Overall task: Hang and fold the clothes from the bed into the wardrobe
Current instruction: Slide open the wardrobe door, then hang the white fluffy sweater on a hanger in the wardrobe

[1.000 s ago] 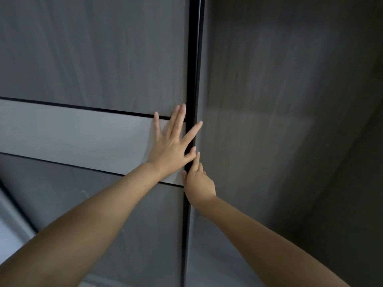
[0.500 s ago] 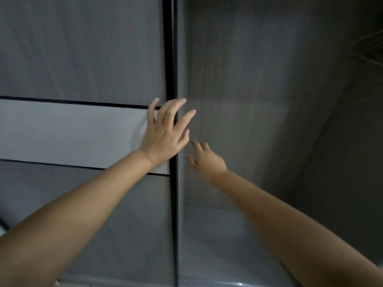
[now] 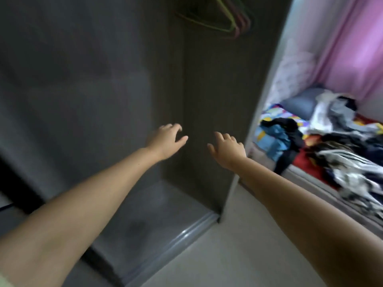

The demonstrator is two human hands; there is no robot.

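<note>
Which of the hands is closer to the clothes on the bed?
Right. The right hand is just left of the clothes; the left hand is farther left, before the wardrobe.

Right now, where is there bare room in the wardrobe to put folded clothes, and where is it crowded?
The wardrobe floor is bare from the back wall to the front track, below the left hand and right hand. Only hangers occupy the top. The bed on the right is crowded with piled clothes.
</note>
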